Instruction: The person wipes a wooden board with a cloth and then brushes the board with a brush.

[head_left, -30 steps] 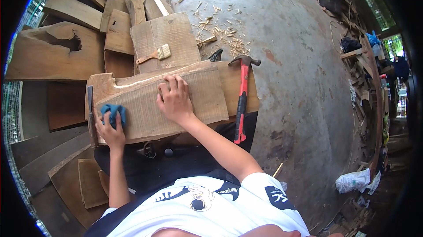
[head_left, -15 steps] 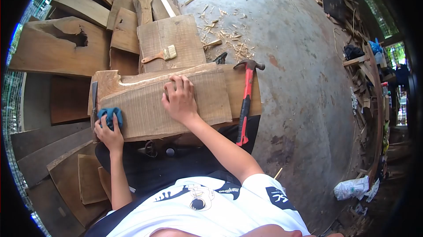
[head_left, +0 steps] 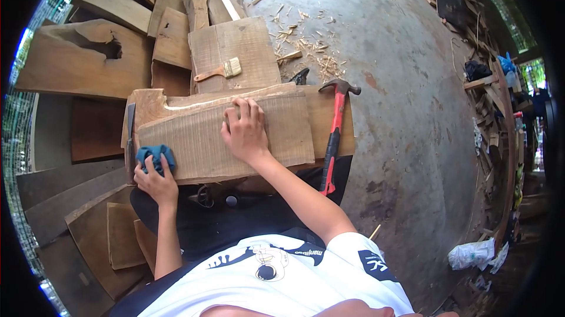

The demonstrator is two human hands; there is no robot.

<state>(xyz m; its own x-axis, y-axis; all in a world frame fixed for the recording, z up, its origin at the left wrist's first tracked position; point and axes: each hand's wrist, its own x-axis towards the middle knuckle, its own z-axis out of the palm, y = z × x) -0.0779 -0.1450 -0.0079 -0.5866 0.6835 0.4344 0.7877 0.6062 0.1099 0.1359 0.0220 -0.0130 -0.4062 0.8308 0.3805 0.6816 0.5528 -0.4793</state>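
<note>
A bunched blue cloth [head_left: 155,157] is under the fingers of my left hand [head_left: 156,178], which presses it onto the near left part of a rough-sawn wooden board [head_left: 223,140]. My right hand [head_left: 247,134] rests on the middle of the same board, fingers bent and apart, holding nothing. Along the board's left end lies a narrow dark tool that looks like a chisel [head_left: 130,125]. To the right, a claw hammer [head_left: 333,140] with a red and black handle lies across the lighter wood [head_left: 326,114] beneath the board.
Beyond the board, a paintbrush [head_left: 226,68] lies on a wooden block [head_left: 247,40]. Wood slabs [head_left: 88,52] are stacked on the left. Wood chips [head_left: 321,61] litter the concrete floor [head_left: 406,117]. A white plastic bag [head_left: 471,254] lies at the lower right.
My left hand has slid slightly right and nearer to me with the blue cloth. My right hand stays in place on the board. The whole view has shifted a little.
</note>
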